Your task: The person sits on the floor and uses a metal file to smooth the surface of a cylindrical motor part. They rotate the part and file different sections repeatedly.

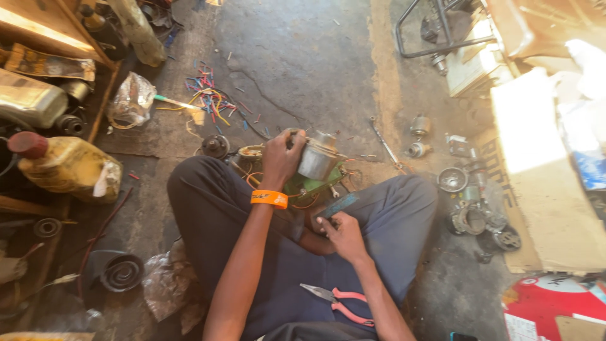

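Pink-handled pliers [338, 302] lie on the lap, jaws pointing left. Cut wire scraps [208, 95], red, blue and yellow, litter the concrete floor [297, 57] ahead. Crumpled clear plastic bag [130, 100] left of them. Yellow jug with red cap [63, 164] lies on its side at far left, by a wooden shelf [38, 25]. Dark coiled part [120, 271] at lower left. Long wrench [385, 144] on the floor to the right. Small metal motor parts [418, 136] near it; more round metal parts [476, 211] clustered beside a cardboard box [549, 189]. Metal frame [435, 31] at top right.
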